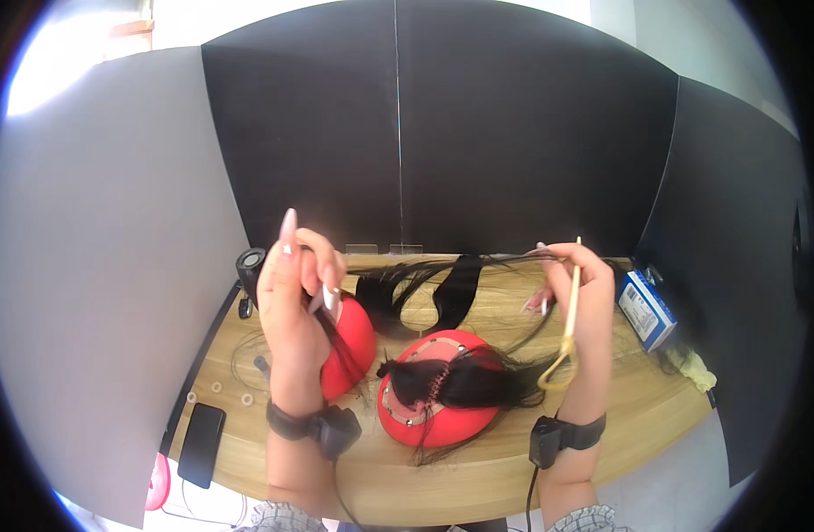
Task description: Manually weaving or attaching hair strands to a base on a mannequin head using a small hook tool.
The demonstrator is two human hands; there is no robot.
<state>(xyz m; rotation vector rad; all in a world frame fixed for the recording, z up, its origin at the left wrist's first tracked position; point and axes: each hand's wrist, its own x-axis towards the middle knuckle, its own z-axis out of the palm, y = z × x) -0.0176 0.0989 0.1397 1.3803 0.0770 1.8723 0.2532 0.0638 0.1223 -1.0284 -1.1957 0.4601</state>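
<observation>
My left hand (296, 284) is raised over a red dome-shaped form (355, 346), fingers curled. Thin strands of black hair run from its fingertips, though the exact grip is partly hidden. My right hand (584, 275) is closed, pinching the end of a long strand of black hair (504, 259). A thin pale stick (574, 293) with a yellow loop at its lower end also sits in that hand. Below, between both hands, a second red dome (464, 430) carries a net cap piece with a bundle of black hair (473, 383) and pinkish stitching across it.
A long black hair hank (460, 293) lies behind the domes. At left are a dark cylinder (251, 263), a phone (202, 445) and small rings (247, 400). At right stand a blue-white box (646, 310) and a crumpled yellow item (698, 371). Dark panels (531, 124) enclose the wooden table (380, 474).
</observation>
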